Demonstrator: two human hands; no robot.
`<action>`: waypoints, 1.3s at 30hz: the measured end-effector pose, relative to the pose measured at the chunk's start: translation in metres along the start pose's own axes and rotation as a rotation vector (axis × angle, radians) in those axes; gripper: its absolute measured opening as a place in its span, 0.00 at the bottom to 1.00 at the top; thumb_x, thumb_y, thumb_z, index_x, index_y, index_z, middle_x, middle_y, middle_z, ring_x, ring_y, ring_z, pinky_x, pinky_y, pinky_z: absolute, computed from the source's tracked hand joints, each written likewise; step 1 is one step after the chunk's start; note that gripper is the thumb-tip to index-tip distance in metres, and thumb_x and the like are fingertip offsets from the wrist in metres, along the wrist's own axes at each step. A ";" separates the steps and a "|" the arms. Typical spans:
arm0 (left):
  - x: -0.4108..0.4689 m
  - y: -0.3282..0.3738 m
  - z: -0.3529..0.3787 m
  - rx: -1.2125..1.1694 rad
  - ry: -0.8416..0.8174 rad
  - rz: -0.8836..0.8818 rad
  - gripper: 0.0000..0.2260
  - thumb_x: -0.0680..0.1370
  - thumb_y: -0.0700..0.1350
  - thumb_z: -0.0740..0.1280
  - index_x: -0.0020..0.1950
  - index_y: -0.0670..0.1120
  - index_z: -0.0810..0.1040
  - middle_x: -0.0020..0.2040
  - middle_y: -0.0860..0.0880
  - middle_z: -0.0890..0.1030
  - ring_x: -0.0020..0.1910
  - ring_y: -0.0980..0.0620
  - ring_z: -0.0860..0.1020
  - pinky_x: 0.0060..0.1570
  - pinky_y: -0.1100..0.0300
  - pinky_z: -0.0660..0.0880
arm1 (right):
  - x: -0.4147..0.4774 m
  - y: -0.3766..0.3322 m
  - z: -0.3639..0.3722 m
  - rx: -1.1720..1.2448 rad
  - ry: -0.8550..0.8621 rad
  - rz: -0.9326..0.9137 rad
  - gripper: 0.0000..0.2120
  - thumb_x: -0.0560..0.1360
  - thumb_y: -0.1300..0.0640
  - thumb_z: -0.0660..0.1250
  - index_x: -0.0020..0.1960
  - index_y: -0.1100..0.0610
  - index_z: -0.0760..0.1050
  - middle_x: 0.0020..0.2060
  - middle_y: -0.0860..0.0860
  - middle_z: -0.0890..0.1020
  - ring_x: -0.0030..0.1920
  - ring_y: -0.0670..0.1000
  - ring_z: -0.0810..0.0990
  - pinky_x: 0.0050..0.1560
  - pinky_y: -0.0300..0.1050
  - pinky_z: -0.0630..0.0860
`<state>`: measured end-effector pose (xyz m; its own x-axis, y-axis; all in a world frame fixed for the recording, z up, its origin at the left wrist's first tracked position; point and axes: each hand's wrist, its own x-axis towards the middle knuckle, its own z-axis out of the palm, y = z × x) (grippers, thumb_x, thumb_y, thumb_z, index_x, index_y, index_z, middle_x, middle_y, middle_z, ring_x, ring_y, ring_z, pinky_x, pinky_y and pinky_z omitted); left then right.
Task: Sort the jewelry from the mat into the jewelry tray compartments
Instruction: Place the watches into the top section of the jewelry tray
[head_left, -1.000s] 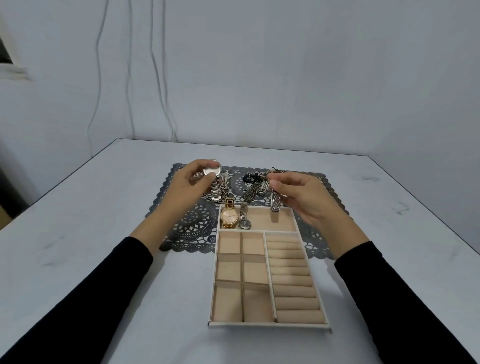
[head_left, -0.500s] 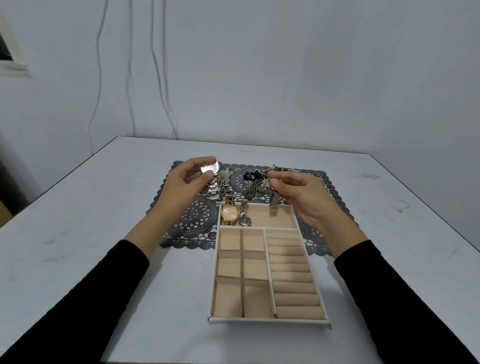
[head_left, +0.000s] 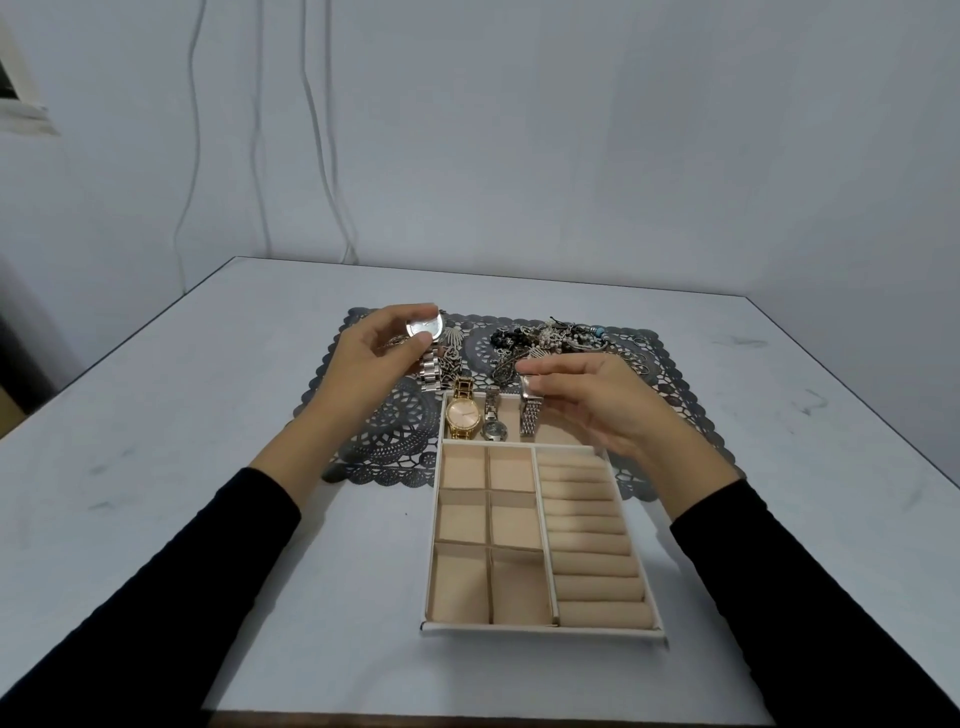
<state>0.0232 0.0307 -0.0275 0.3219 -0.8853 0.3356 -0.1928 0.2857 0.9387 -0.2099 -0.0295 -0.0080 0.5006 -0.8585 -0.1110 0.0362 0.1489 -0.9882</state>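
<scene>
Since a second ago, a mesh-band watch (head_left: 530, 418), pinched by the right hand (head_left: 597, 400), has been lowered deeper into the wide far compartment of the jewelry tray (head_left: 540, 631), beside a gold watch (head_left: 462, 413) and a small grey watch (head_left: 492, 422); its placing is judged nearly done. A round silver watch (head_left: 425, 328), shiny-faced, is gripped by the left hand (head_left: 363, 358) beyond the tray's far-left corner, above the mat (head_left: 395, 431)

No lettering, brand or number can be read anywhere; the gold watch (head_left: 464, 414) dial and the silver watch (head_left: 425, 327) face are blurred.
</scene>
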 end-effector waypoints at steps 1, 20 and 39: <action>0.000 0.000 0.000 -0.001 0.001 0.001 0.11 0.79 0.40 0.68 0.58 0.54 0.82 0.55 0.55 0.83 0.51 0.55 0.82 0.53 0.57 0.79 | 0.000 0.001 0.000 0.003 -0.003 0.011 0.10 0.72 0.73 0.67 0.49 0.63 0.82 0.38 0.55 0.84 0.40 0.51 0.82 0.46 0.43 0.82; 0.001 -0.001 0.000 0.026 0.004 -0.013 0.11 0.78 0.40 0.69 0.58 0.53 0.82 0.55 0.54 0.83 0.51 0.56 0.82 0.53 0.60 0.79 | 0.000 0.015 0.009 -0.196 0.033 -0.010 0.10 0.72 0.71 0.69 0.49 0.60 0.82 0.46 0.61 0.79 0.44 0.55 0.80 0.46 0.42 0.81; -0.001 -0.001 0.001 0.052 -0.004 -0.024 0.12 0.78 0.40 0.68 0.60 0.51 0.81 0.55 0.52 0.83 0.49 0.55 0.82 0.48 0.66 0.77 | -0.003 0.022 0.014 -0.509 0.114 -0.144 0.08 0.72 0.67 0.71 0.47 0.56 0.84 0.35 0.58 0.81 0.34 0.54 0.75 0.41 0.47 0.74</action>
<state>0.0225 0.0306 -0.0292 0.3232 -0.8933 0.3122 -0.2328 0.2448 0.9412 -0.1984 -0.0166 -0.0279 0.4233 -0.9048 0.0465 -0.3408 -0.2066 -0.9172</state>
